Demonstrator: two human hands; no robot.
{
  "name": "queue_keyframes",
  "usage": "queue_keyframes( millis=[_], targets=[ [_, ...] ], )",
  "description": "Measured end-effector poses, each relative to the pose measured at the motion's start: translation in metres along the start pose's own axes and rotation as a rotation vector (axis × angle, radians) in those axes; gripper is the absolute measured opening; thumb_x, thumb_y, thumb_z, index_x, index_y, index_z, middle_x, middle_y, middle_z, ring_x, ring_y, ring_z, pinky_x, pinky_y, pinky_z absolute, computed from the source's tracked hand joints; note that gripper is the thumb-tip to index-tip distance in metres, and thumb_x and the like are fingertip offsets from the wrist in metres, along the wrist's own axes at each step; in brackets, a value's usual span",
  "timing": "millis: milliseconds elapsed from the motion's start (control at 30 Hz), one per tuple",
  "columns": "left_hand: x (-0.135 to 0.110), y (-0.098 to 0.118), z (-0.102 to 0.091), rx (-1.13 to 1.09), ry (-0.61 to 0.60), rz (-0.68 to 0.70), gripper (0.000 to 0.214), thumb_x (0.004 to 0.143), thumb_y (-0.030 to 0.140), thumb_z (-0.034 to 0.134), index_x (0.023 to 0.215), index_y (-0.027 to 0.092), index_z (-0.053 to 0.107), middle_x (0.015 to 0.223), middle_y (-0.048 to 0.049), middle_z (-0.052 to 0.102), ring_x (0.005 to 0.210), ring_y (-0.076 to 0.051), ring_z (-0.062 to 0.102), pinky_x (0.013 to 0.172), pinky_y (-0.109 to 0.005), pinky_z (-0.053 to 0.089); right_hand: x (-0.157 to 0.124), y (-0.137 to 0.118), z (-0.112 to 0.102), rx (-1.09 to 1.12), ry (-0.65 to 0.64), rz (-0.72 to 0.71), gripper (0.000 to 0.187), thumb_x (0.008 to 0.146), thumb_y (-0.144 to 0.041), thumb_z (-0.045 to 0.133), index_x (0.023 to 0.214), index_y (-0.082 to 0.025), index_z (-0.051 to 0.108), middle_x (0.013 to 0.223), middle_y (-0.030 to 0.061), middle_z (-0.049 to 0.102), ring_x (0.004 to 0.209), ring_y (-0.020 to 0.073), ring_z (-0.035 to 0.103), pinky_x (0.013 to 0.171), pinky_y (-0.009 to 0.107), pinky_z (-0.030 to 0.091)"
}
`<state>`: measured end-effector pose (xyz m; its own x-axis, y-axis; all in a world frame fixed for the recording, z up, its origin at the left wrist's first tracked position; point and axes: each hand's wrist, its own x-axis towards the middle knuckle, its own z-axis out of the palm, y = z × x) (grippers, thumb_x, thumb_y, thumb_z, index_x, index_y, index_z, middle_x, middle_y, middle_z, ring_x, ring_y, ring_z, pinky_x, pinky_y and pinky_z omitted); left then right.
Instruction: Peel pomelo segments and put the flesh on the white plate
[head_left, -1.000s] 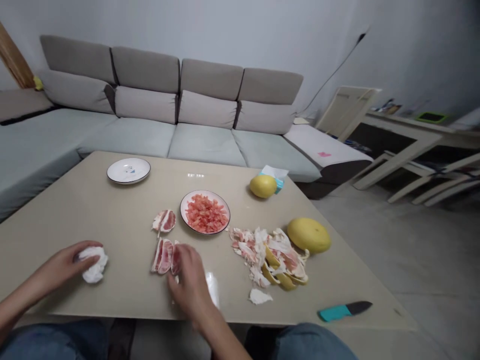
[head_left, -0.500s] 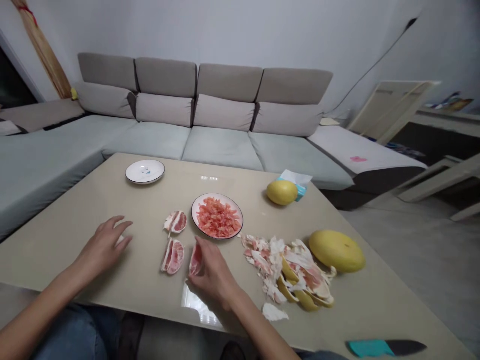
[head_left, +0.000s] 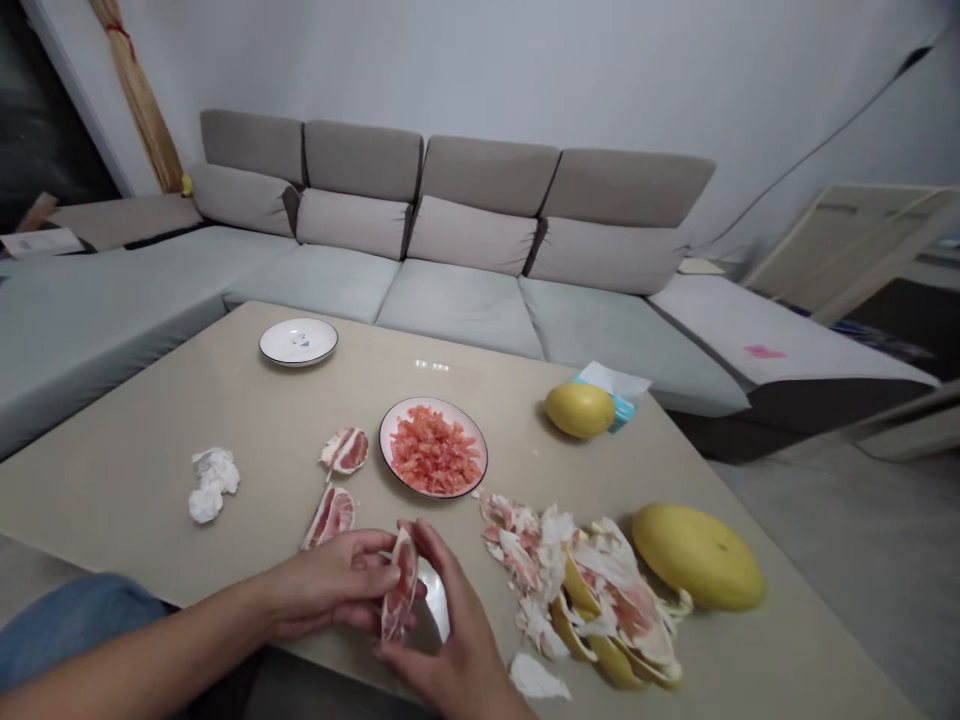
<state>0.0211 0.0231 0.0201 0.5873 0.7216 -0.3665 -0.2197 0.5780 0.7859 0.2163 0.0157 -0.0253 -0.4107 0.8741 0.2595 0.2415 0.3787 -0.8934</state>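
Note:
A pink pomelo segment (head_left: pixel 400 588) is held upright between both hands near the table's front edge. My left hand (head_left: pixel 337 580) grips its left side with thumb and fingers. Around its right side curve the fingers and thumb of my right hand (head_left: pixel 454 625). Two unpeeled pomelo pieces lie beyond my left hand: a nearer piece (head_left: pixel 331 515), partly covered by the hand, and a farther piece (head_left: pixel 346 452). Behind the hands stands a plate (head_left: pixel 385 440) heaped with peeled pomelo flesh (head_left: pixel 435 450).
Peel and membrane scraps (head_left: pixel 592 600) are piled at right, beside a whole pomelo (head_left: pixel 697 555). Another yellow pomelo (head_left: pixel 580 410) sits by a tissue pack (head_left: pixel 624 410). Crumpled tissues (head_left: pixel 213 485) lie left; a white plate (head_left: pixel 298 342) stands at the far left. A sofa (head_left: pixel 465 310) borders the table.
My left hand has moved right from above the crumpled tissues and taken hold of the segment in my right hand. The view has shifted; the knife is now out of sight.

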Motion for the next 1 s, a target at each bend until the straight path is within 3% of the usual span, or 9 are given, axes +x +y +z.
queue_keyframes(
  millis=[133, 267, 333, 533, 667, 800, 1000],
  targets=[
    [0.011, -0.022, -0.012, -0.042, 0.107, 0.089, 0.042, 0.071, 0.035, 0.079, 0.103, 0.019, 0.057, 0.085, -0.0005, 0.062, 0.070, -0.014, 0.064, 0.070, -0.029, 0.051, 0.004, -0.004, -0.004, 0.074, -0.032, 0.062, 0.091, 0.064, -0.018, 0.079, 0.143, -0.030, 0.034, 0.142, 0.0113, 0.046, 0.126, 0.0303, 0.049, 0.103, 0.047, 0.043],
    [0.018, -0.034, -0.027, 0.104, 0.191, 0.132, 0.043, 0.069, 0.037, 0.079, 0.099, 0.019, 0.054, 0.066, 0.0058, 0.055, 0.053, -0.010, 0.054, 0.054, -0.023, 0.045, 0.015, -0.007, -0.005, 0.137, 0.036, 0.181, 0.028, 0.083, -0.022, 0.061, 0.110, -0.024, 0.063, 0.101, 0.0058, 0.066, 0.088, 0.0192, 0.065, 0.082, 0.031, 0.053],
    [0.018, -0.035, -0.027, 0.166, 0.227, 0.147, 0.041, 0.069, 0.036, 0.078, 0.098, 0.019, 0.055, 0.069, 0.0053, 0.055, 0.056, -0.011, 0.052, 0.055, -0.023, 0.044, 0.019, -0.008, -0.002, 0.139, 0.040, 0.232, 0.013, 0.087, -0.025, 0.057, 0.095, -0.022, 0.067, 0.085, 0.0033, 0.065, 0.079, 0.0170, 0.063, 0.074, 0.027, 0.051],
    [0.012, -0.029, -0.013, 0.530, 0.374, 0.229, 0.030, 0.070, 0.022, 0.074, 0.098, 0.022, 0.062, 0.086, 0.0013, 0.063, 0.079, -0.017, 0.056, 0.070, -0.025, 0.045, 0.019, -0.011, 0.000, 0.078, 0.061, 0.267, 0.012, 0.086, -0.028, 0.060, 0.087, -0.020, 0.070, 0.077, 0.0024, 0.066, 0.071, 0.0163, 0.062, 0.067, 0.024, 0.049],
    [0.009, -0.028, -0.011, 0.707, 0.398, 0.261, 0.040, 0.070, 0.022, 0.073, 0.110, 0.026, 0.064, 0.113, -0.0036, 0.065, 0.105, -0.025, 0.057, 0.094, -0.033, 0.042, 0.016, -0.012, -0.005, -0.018, 0.079, 0.200, 0.013, 0.087, -0.024, 0.058, 0.083, -0.020, 0.071, 0.073, 0.0023, 0.066, 0.067, 0.0159, 0.061, 0.062, 0.024, 0.047],
    [0.009, -0.029, -0.009, 0.846, 0.383, 0.286, 0.049, 0.075, 0.021, 0.066, 0.124, 0.025, 0.058, 0.113, -0.0066, 0.064, 0.105, -0.024, 0.057, 0.096, -0.035, 0.043, 0.014, -0.011, -0.008, -0.156, 0.051, 0.105, 0.014, 0.086, -0.018, 0.056, 0.079, -0.019, 0.069, 0.068, 0.0018, 0.063, 0.060, 0.0143, 0.057, 0.056, 0.023, 0.043],
    [0.009, -0.016, -0.005, 0.776, 0.300, 0.182, 0.050, 0.076, 0.023, 0.065, 0.126, 0.022, 0.059, 0.124, -0.0074, 0.061, 0.113, -0.024, 0.054, 0.101, -0.034, 0.039, 0.008, -0.010, -0.007, -0.348, 0.045, 0.001, 0.013, 0.083, -0.014, 0.054, 0.078, -0.018, 0.065, 0.068, 0.0026, 0.062, 0.060, 0.0142, 0.056, 0.055, 0.023, 0.040]
  ],
)
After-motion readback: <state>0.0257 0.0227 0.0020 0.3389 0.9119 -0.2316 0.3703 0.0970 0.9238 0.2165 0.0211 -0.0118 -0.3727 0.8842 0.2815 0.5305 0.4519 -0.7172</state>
